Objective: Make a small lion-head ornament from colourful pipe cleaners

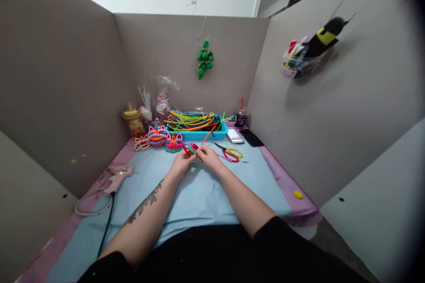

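Over the middle of the blue-covered table, my left hand (182,161) is closed on a small multicoloured pipe cleaner figure (191,148) in red, purple and green. My right hand (206,157) meets it from the other side, its fingers pinched at an orange pipe cleaner (208,135) that sticks up and to the right. The fingertips partly hide the figure and where the orange stem joins it. Just right of my right hand lie scissors (232,154) with red and yellow handles. Finished-looking pipe cleaner animal faces (173,142) rest behind my left hand.
A blue tray (195,135) of loose pipe cleaners stands at the back. A pink glue gun (119,179) with its cord lies left. A drink cup (133,121), a dark jar (241,118), a black phone (251,138) and a yellow disc (298,194) are around. Grey partitions enclose the table.
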Action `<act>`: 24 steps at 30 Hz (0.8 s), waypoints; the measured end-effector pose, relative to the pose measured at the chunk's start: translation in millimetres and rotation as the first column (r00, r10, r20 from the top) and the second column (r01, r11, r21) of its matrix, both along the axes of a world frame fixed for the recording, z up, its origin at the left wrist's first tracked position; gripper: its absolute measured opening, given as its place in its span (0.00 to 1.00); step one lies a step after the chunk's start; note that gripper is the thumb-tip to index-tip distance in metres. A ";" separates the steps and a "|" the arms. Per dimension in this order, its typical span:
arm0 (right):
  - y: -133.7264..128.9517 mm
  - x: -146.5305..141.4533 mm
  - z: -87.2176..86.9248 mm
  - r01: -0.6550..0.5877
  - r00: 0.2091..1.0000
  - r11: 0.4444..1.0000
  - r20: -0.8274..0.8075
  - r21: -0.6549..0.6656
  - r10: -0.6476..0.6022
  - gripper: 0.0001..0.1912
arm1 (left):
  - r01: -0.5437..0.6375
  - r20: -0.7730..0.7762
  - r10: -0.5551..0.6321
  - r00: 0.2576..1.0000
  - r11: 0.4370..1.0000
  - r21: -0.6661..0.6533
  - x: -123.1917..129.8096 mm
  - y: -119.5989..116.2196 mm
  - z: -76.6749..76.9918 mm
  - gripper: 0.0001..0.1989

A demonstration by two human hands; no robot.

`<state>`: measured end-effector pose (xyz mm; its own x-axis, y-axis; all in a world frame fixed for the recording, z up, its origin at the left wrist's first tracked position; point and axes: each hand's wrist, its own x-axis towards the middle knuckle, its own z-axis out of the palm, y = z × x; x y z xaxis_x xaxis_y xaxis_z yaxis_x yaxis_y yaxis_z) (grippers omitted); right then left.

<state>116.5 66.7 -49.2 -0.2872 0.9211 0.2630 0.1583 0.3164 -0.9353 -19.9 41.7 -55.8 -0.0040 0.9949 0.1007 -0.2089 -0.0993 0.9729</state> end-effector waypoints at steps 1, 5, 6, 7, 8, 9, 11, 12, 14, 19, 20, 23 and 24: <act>0.1 0.9 0.6 0.032 0.998 0.998 0.046 0.045 -0.034 0.10 | -0.030 -0.001 0.030 1.000 1.000 -0.001 -0.8 1.4 -1.4 0.25; -3.4 10.6 10.7 0.069 0.916 0.936 0.350 0.345 -0.197 0.08 | -0.100 -0.024 0.100 0.995 0.995 0.011 -6.3 6.5 -4.7 0.21; -5.0 13.7 14.3 0.048 0.868 0.905 0.430 0.423 -0.248 0.08 | -0.092 -0.023 0.092 0.995 0.996 0.009 -7.6 7.3 -4.9 0.20; -6.6 16.6 17.7 0.016 0.819 0.877 0.497 0.480 -0.286 0.08 | -0.081 -0.021 0.081 0.997 0.997 0.001 -8.8 7.9 -4.9 0.19; -8.0 19.0 20.5 -0.019 0.776 0.856 0.547 0.517 -0.313 0.08 | -0.069 -0.019 0.069 0.997 0.998 -0.010 -9.8 8.2 -5.0 0.19; -9.1 20.7 22.6 -0.046 0.741 0.840 0.583 0.540 -0.334 0.08 | -0.060 -0.018 0.060 0.998 0.998 -0.024 -10.6 8.4 -5.1 0.19; -10.1 22.2 24.3 -0.081 0.702 0.827 0.621 0.556 -0.349 0.09 | -0.052 -0.016 0.051 0.999 0.997 -0.052 -11.7 8.4 -5.6 0.20; -10.1 22.1 24.0 -0.080 0.697 0.830 0.626 0.553 -0.350 0.09 | -0.051 -0.012 0.050 0.999 0.997 -0.064 -12.1 8.4 -5.9 0.20; -9.5 21.0 22.0 -0.046 0.718 0.848 0.608 0.528 -0.340 0.09 | -0.057 -0.011 0.056 0.998 0.995 -0.079 -12.5 8.1 -6.0 0.19; -9.1 16.6 16.6 0.016 0.825 0.871 0.485 0.492 -0.289 0.08 | -0.095 -0.012 0.095 0.995 0.995 -0.023 -9.2 5.4 -2.5 0.20; -9.6 15.6 16.2 0.024 0.831 0.856 0.466 0.517 -0.305 0.08 | -0.096 -0.004 0.096 0.995 0.995 -0.008 -8.0 4.6 -1.6 0.20; -11.0 12.6 15.2 0.066 0.818 0.803 0.429 0.592 -0.384 0.07 | -0.105 0.006 0.105 0.994 0.994 0.016 -4.5 2.4 0.7 0.20; -11.0 11.7 14.7 0.074 0.812 0.797 0.428 0.599 -0.397 0.07 | -0.112 0.001 0.112 0.994 0.994 0.017 -3.6 1.8 1.2 0.21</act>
